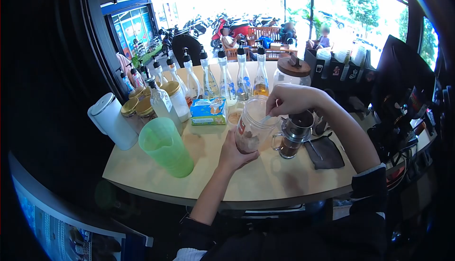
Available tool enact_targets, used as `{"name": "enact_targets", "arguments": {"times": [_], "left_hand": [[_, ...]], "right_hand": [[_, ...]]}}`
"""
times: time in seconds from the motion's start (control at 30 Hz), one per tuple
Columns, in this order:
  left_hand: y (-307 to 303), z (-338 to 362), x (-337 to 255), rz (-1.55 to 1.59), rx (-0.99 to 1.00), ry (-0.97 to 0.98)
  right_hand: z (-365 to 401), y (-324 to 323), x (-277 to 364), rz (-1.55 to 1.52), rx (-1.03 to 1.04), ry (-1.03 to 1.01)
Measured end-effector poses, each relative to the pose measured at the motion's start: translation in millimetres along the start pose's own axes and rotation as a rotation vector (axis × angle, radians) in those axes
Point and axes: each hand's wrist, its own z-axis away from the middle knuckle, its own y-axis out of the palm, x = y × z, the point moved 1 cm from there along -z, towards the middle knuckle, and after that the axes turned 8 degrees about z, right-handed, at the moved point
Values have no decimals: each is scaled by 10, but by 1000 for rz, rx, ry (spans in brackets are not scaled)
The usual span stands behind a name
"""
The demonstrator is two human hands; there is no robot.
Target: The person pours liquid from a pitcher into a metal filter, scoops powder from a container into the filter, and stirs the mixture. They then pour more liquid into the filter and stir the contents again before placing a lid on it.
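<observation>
My left hand (237,152) is wrapped round the lower part of a clear jar (251,130), tilted above the table, with pale and brownish contents near its bottom. At the jar's mouth, my right hand (284,100) pinches a thin, light-coloured utensil (266,119) that reaches inside; its lower end is hard to make out. Just right of the jar stands a glass mug (288,148) of dark liquid with a metal drip filter (297,127) on top. A dark cloth (325,152) lies beside the mug.
A green pitcher (167,147) and white jug (113,121) stand left. Behind are a tissue pack (208,111), gold-lidded jars (176,100), several pump bottles (222,78) and a wooden-lidded jar (292,73). A cup holder (339,66) is back right. People sit outside beyond the table (213,185).
</observation>
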Motion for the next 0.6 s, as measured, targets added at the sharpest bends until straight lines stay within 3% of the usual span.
{"name": "enact_targets", "arguments": {"times": [0.4, 0.53, 0.6], "left_hand": [[1, 0, -36, 17, 6, -1], [11, -4, -71, -4, 14, 1], [9, -1, -94, -17, 17, -3]], "right_hand": [[94, -15, -110, -101, -57, -70], [167, -66, -169, -177, -85, -4], [188, -64, -271, -185, -176, -80]]}}
